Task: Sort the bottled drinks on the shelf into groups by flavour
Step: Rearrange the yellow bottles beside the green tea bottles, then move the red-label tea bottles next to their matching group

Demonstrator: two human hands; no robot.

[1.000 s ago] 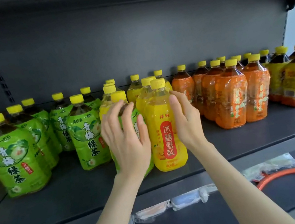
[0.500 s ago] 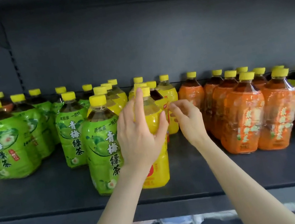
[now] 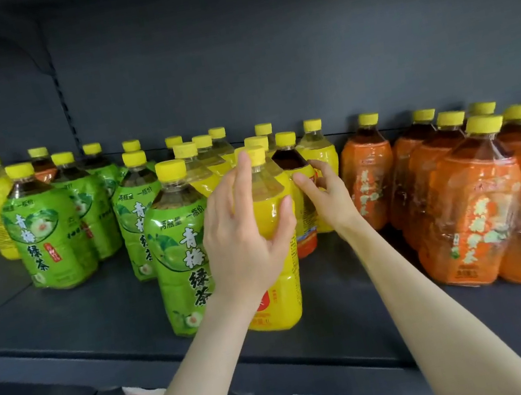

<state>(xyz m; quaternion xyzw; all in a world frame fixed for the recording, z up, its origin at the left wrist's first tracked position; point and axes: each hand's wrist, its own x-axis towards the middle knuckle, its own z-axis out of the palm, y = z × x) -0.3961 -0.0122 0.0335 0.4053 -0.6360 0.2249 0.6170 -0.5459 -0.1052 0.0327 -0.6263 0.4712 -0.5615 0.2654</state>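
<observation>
At the shelf's front edge: a yellow-label bottle (image 3: 281, 284) stands upright beside a green-label bottle (image 3: 179, 246), the two just touching at the shoulder.
Yellow-label bottle: pale clear drink shows above the wrap, yellow cap on top.
Green-label bottle: light tea-coloured drink in the neck, yellow cap, white characters down the front.
Left hand (image 3: 241, 235): fingers spread wide and laid flat over the front of the yellow-label bottle, thumb on its right side, fingertips up by the cap; an open palm, no closed wrap around it.
Right hand (image 3: 325, 199): just behind, fingers curled loosely against the shoulder of a dark-tea bottle (image 3: 293, 163), touching it; whether it truly pinches the bottle, I cannot tell.
Dark-tea bottle: very dark drink up top, yellow wrap with an orange band at the base, standing directly behind the yellow one.
To the right: orange-label bottles (image 3: 470, 212), brown tea inside, packed close together.
To the left: more green-label bottles (image 3: 46, 235) in a loose cluster.
Further back: a row of yellow bottles (image 3: 208, 168) along the rear.
Shelf (image 3: 81, 316): dark grey, flat.
</observation>
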